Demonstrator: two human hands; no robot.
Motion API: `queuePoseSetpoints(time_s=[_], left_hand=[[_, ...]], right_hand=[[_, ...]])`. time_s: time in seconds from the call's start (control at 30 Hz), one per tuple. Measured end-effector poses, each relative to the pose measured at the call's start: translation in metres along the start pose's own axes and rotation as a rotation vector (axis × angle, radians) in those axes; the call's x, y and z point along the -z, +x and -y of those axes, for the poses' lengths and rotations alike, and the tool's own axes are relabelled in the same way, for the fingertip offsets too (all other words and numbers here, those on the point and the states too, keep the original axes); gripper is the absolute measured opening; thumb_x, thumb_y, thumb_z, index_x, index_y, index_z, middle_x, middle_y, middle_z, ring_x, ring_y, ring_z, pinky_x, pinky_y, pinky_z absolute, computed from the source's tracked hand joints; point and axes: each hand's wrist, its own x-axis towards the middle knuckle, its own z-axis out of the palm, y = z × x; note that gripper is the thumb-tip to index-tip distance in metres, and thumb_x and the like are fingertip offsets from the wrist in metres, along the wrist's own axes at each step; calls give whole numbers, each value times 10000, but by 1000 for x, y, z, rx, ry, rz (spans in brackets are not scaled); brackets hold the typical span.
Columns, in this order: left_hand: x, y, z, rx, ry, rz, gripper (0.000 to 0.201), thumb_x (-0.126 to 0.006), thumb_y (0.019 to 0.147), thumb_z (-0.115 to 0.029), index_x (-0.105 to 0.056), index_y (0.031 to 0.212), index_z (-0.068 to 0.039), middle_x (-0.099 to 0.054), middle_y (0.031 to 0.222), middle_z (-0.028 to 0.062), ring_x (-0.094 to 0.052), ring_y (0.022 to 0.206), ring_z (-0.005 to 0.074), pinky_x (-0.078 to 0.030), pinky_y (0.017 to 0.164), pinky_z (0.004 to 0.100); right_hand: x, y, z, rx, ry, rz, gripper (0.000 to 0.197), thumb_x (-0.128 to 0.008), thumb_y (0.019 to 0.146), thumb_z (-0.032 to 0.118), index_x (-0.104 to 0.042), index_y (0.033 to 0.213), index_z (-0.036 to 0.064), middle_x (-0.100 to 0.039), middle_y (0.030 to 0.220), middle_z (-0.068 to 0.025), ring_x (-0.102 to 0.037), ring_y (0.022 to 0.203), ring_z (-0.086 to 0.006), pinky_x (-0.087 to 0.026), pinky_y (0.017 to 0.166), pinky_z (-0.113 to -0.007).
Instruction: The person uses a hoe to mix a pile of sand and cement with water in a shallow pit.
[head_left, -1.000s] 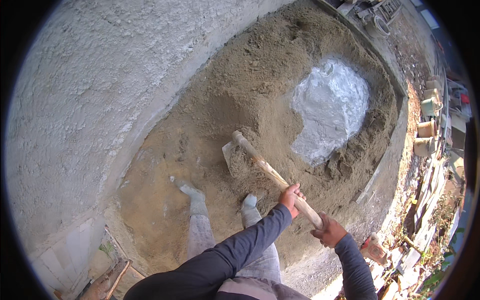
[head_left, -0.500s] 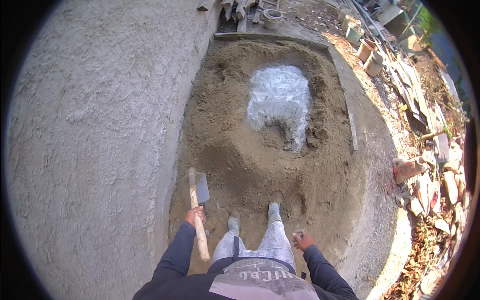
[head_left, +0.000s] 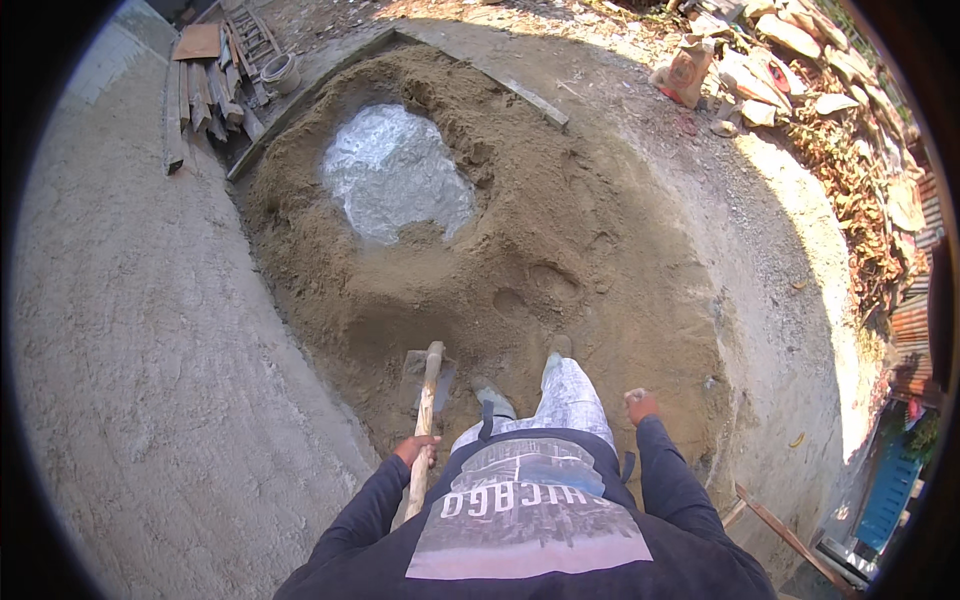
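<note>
My left hand [head_left: 417, 448] is wrapped round the pale wooden handle [head_left: 428, 395] of a hoe. Its flat metal blade [head_left: 408, 385] hangs at the far end of the handle, low over the sand just ahead of my left boot [head_left: 492, 398]. My right hand [head_left: 640, 405] is held out to the right of my legs with its fingers curled in, and nothing shows in it. Ahead lies a broad heap of brown sand [head_left: 520, 240], hollowed in the middle. A mound of light grey powder [head_left: 395, 175] fills that hollow, away from both hands.
A rough grey wall [head_left: 140, 330] runs along the left. Wooden boards [head_left: 545, 105] edge the sand at the back. Stacked planks [head_left: 205, 95] and a bucket [head_left: 281, 74] stand at the far left. Sacks and rubble [head_left: 755, 80] lie far right; a wooden stick [head_left: 790, 535] is near right.
My view and body have turned to the right, so the heap now appears further left. My left hand still grips the hoe, and my right hand remains free at my side.
</note>
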Motion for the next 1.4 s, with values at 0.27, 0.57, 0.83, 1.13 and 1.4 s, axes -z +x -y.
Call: queuePoseSetpoints(time_s=[0.27, 0.57, 0.83, 1.13, 1.4], left_hand=[[-307, 49, -95, -89, 698, 247, 186, -704, 765, -145, -552, 767, -36, -527, 603, 35, -498, 445, 136, -434, 418, 296], [-443, 77, -57, -476, 1923, -43, 504, -639, 787, -343, -424, 1092, -4, -635, 837, 257, -627, 777, 428, -489, 682, 515], [-572, 332, -69, -322, 1970, 216, 471, -669, 736, -273, -482, 1078, -9, -632, 915, 268, -614, 884, 427, -481, 807, 488], [-556, 476, -43, -184, 1877, 328, 420, -652, 778, -218, -465, 1059, 31, -621, 849, 302, -618, 843, 446, -494, 750, 499], [-516, 496, -54, 27, 1701, 440, 404, -627, 818, -228, -427, 1041, 43, -606, 738, 294, -612, 714, 459, -489, 661, 519]], right_hand=[[-12, 23, 152, 59, 536, 461, 456, -626, 840, 448, -601, 1027, 33, -664, 902, -122, -639, 776, -233, -512, 697, -358], [52, 220, 116, -375, 1664, 101, 142, -581, 831, 182, -478, 799, 90, -470, 611, -12, -471, 486, -130, -431, 446, -312], [82, 405, -27, -483, 1567, -291, 114, -569, 783, 140, -468, 757, 95, -467, 592, -19, -450, 429, -140, -410, 397, -324], [56, 553, -53, -46, -417, -646, 398, -662, 776, 212, -584, 1163, 157, -591, 1100, -170, -563, 1040, -345, -420, 930, -441], [-104, 751, -102, 96, -512, -8, 363, -505, 870, 156, -532, 1232, 160, -480, 1324, -116, -522, 1153, -294, -463, 913, -415]])
